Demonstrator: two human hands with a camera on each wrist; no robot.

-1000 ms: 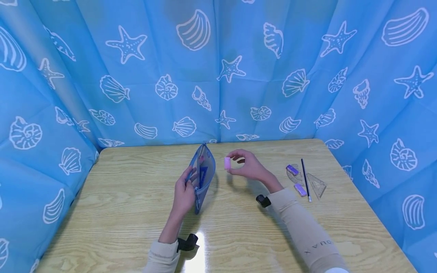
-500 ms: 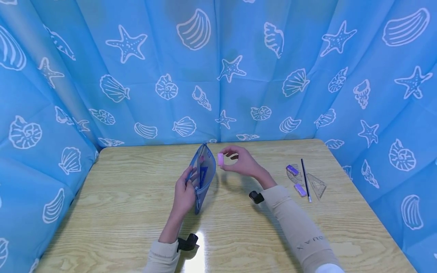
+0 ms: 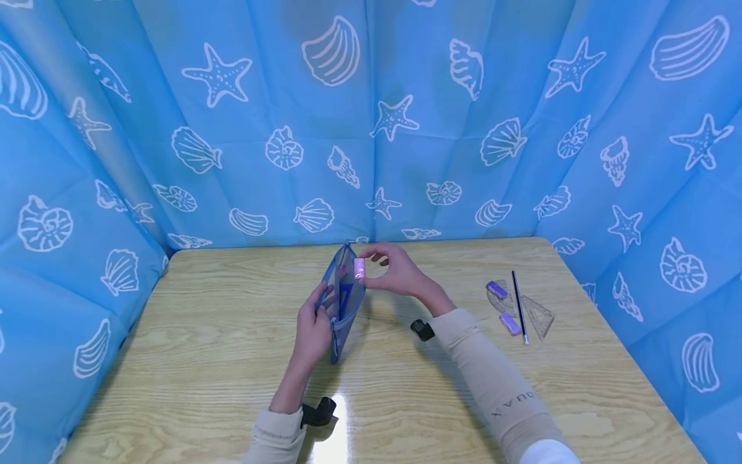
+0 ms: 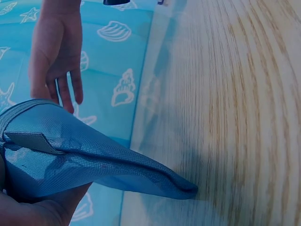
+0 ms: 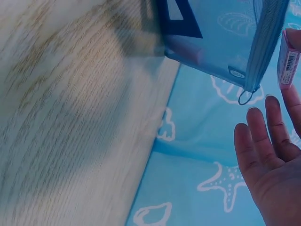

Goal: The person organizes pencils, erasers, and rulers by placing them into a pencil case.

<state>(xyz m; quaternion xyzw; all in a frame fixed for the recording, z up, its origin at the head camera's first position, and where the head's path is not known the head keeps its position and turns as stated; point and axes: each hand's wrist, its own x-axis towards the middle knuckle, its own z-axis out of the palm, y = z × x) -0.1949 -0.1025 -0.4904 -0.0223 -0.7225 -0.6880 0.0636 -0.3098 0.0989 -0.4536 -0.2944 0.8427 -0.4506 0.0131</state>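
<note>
A blue mesh zip pouch (image 3: 342, 335) is held upright by my left hand (image 3: 313, 328), its zipped mouth spread apart. My thumb and fingers grip one side of it; in the left wrist view part of that hand shows below the mesh pouch (image 4: 84, 146). Between thumb and forefinger my right hand (image 3: 401, 272) pinches a small pink eraser (image 3: 359, 268) over the pouch's mouth. The right wrist view shows a barcode on the eraser (image 5: 287, 63), beside the zip. Through the mesh appear a dark blue triangular ruler (image 5: 195, 28) and a pinkish block (image 5: 188, 49).
At the right of the wooden table (image 3: 220, 361) lie two purple erasers, one (image 3: 496, 289) on a clear protractor (image 3: 502, 303) and the other (image 3: 510, 323) below it. A dark pencil (image 3: 520, 307) and a clear set square (image 3: 539, 314) lie alongside. A blue seashell curtain (image 3: 394, 174) surrounds the table.
My right hand has moved left with the pink eraser, from beside the pouch to over its mouth. The left hand and the pouch have stayed in place.
</note>
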